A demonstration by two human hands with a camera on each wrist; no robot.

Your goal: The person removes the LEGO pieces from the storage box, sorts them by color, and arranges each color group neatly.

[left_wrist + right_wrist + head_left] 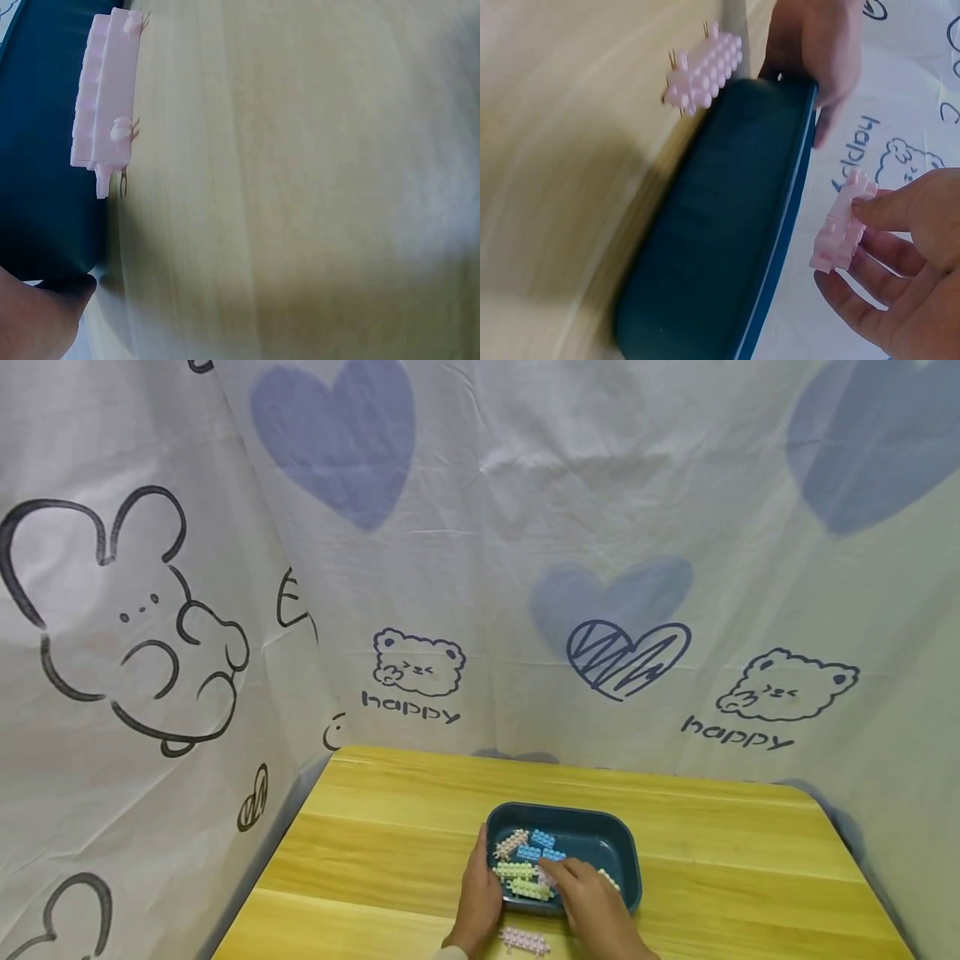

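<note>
My left hand [480,893] grips the left end of a dark teal tray [626,860], its thumb at the corner in the left wrist view. Over the tray, my right hand [922,247] pinches a pink studded toy block [842,221] between thumb and fingertips. Another pink block [524,940] lies on the table just in front of the tray, studs and small side pegs showing. Inside the tray are yellow-green blocks [529,889], blue blocks [543,838] and a peach block [512,843], mostly gathered toward the left side. My right hand hides part of the contents.
The tray stands on a yellow wood-grain table [390,827]. A white cloth [487,568] printed with hearts and bears hangs behind the table, and more printed cloth [150,802] hangs along the left side.
</note>
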